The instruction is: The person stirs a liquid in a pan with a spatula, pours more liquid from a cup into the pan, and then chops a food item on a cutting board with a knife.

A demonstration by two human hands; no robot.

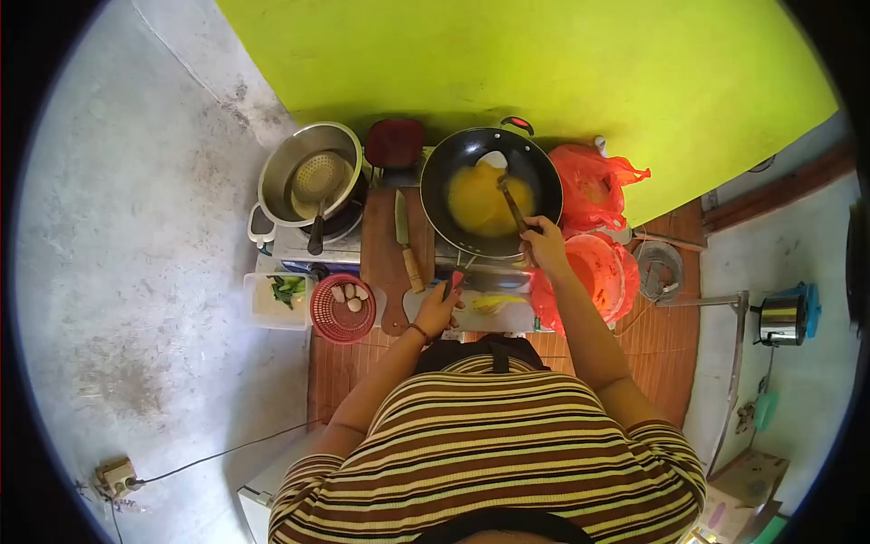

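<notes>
A black wok (437, 172) stands on the stove with yellow liquid (471, 204) spread over its bottom. My left hand (436, 313) is closed around the wok's long handle (455, 280), on the near side of the pan. In my right hand (544, 245) is the wooden handle of a spatula (513, 201), slanting down into the wok. A pale patch near its lower end looks like the spatula's head, partly in the liquid. To the left of the wok, a knife (403, 222) with a wooden handle lies on a wooden cutting board (379, 240).
A steel pot (272, 186) with a skimmer (317, 181) in it stands left. Below it are a clear box (258, 313) with green leaves and a red basket (326, 328) of bulbs. Red plastic bags (589, 177) sit right of the wok. A green wall rises behind.
</notes>
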